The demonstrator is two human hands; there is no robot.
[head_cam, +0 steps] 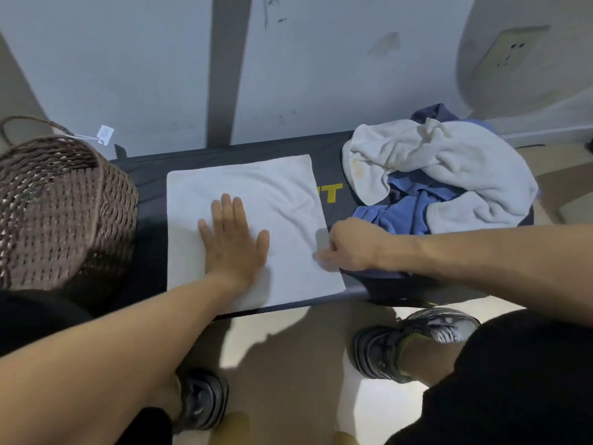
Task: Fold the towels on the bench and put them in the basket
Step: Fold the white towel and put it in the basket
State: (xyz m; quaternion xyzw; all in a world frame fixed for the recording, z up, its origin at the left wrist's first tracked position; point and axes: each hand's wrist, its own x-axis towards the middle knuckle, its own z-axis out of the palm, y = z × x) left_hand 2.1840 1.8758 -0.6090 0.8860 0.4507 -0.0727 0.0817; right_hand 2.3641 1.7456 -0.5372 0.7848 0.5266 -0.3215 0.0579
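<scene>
Showing white on flat towel (256, 194); brown weave on basket (61, 207); black with yellow lettering on worktop (333, 191); white and blue in crumpled towel pile (442, 175).

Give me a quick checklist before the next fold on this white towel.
1. White towel lies flat on the bench: ok.
2. Left hand presses it flat: ok.
3. Right hand grips the right edge: ok.
4. Towel clear of the unfolded pile: ok.
5. Basket within reach on the left: ok.
6. Room inside the basket: cannot tell.
</scene>
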